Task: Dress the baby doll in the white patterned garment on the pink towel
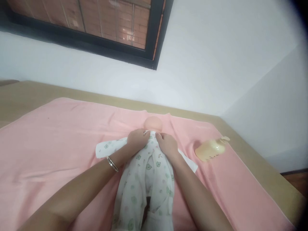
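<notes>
Baby trousers, white with green and pink animal prints, hang from both my hands, legs toward me. My left hand is closed on the left side of the waistband. The right side of that band is pinched in my right hand. Beyond the waistband shows a smooth, round, skin-coloured head, which looks like a doll's. White printed sleeves of a baby top stick out to both sides behind my wrists. The trousers hide the rest of the body.
A pink blanket covers much of the light wooden table. On its right part is a pale yellow pump bottle, leaning to the right in view. White walls and a dark-framed window border the table's far side.
</notes>
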The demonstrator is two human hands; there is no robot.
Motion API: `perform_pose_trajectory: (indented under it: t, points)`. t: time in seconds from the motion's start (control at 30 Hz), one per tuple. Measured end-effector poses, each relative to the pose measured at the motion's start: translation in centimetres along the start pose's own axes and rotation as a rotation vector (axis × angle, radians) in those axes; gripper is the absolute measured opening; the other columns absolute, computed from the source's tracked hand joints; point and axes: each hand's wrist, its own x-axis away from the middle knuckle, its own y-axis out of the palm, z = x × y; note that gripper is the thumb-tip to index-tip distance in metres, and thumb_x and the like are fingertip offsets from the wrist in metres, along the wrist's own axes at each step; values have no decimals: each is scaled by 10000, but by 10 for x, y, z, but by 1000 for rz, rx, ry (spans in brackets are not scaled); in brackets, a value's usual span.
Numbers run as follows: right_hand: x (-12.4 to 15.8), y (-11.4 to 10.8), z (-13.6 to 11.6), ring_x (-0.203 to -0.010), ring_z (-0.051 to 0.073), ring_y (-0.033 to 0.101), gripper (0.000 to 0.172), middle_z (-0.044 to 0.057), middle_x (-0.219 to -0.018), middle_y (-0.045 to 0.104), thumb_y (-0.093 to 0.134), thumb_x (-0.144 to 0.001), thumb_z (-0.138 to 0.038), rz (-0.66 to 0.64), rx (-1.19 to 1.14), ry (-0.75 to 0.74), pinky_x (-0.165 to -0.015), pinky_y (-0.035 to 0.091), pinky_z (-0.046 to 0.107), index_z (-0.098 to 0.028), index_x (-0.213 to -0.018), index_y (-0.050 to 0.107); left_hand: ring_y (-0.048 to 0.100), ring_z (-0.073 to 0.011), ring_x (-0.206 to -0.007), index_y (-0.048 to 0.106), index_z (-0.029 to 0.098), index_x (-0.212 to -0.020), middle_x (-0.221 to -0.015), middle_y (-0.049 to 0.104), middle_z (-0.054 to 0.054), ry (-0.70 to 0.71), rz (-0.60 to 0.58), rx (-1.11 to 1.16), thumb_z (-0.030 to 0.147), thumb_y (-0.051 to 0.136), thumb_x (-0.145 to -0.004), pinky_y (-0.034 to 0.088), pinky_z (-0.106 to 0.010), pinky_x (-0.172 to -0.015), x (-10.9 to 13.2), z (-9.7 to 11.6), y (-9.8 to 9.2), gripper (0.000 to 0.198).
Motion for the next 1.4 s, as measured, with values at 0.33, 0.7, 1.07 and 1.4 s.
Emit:
perform_pose_trajectory:
  t: [0.33,0.7,1.07,1.4]
  points:
    - [0,2,1,-675,179,532,579,59,-763,635,199,-885,-572,-1,-27,-10,-548,280,255,-197,-740,616,508,-151,-648,595,180,-666,-723,638,-35,15,9,17,422,305,-840,300,-260,-570,-1,-3,2,416]
    - [0,2,1,-658,173,525,581,56,-746,626,197,-885,-576,13,-29,-18,-532,272,250,-193,-721,603,497,-146,-637,600,180,-670,-715,629,-33,31,12,20,420,298,-853,292,-263,-570,-1,-5,3,427]
    - [-1,4,3,-631,160,509,562,54,-735,621,218,-884,-568,21,-30,-17,-528,253,250,-193,-717,602,497,-145,-631,595,181,-660,-705,629,-31,26,15,21,413,303,-853,287,-265,-570,-1,-6,5,420]
    - [-1,3,2,-635,161,511,562,52,-731,621,218,-887,-566,23,-32,-18,-529,255,248,-194,-716,603,504,-150,-644,605,176,-677,-715,628,-39,15,3,3,415,298,-860,302,-264,-586,0,-5,4,429]
